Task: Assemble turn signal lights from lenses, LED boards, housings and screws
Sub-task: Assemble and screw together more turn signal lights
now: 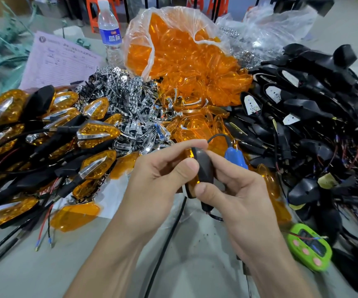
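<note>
While both of our hands close on one piece, what matters is how the housing (205, 168) lies between them. Our left grip (160, 172) pinches it from the left, thumb on its dark back and fingers curled over its far end. Our right grip (237, 190) pinches it from the right, thumb at its near end. Its long axis runs from far to near, almost upright in the view. The amber lens (193, 183) shows only as a thin edge along its left side, towards the left palm. We judge the lens is being seated, so the squeeze should go across that axis, left against right. Neither hand is nearer, since both touch the piece. It is held above the surface (195, 254), with a blue tool (236, 158) just behind the right fingers and the finished lights (92, 130) piled well to the left.
</note>
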